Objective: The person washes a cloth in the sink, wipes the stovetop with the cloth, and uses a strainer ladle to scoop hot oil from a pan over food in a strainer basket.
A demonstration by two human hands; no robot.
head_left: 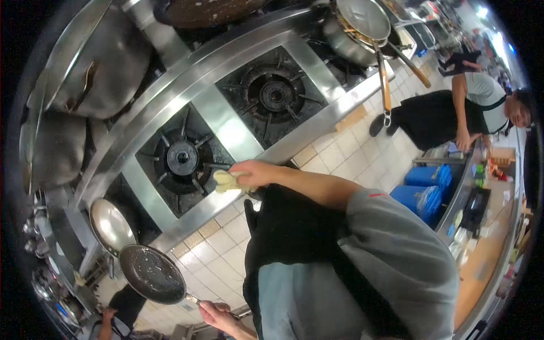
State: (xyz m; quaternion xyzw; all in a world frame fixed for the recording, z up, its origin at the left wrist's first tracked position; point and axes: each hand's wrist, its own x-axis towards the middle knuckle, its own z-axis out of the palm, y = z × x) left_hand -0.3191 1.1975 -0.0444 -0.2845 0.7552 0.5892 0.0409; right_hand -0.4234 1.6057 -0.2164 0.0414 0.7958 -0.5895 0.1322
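My left hand (218,318), low in the view, is closed around the handle of a dark frying pan (152,276). The pan is held out over the floor, and its black inside is dotted with pale specks. Higher up, my right hand (249,173) grips a folded pale yellow cloth (225,182) at the steel front edge of the stove (229,130). Close by that hand is a bare burner (183,157) with a black grate. A shiny steel pan (110,225) sits at the stove's lower left corner, partly overlapped by the frying pan.
Large steel pots (107,62) stand at the back left. Stacked pans (362,22) at the far right have handles jutting past the stove edge. A co-worker (481,102) stands at right near blue bins (422,192) and a counter (481,272). Another person (122,311) is at lower left.
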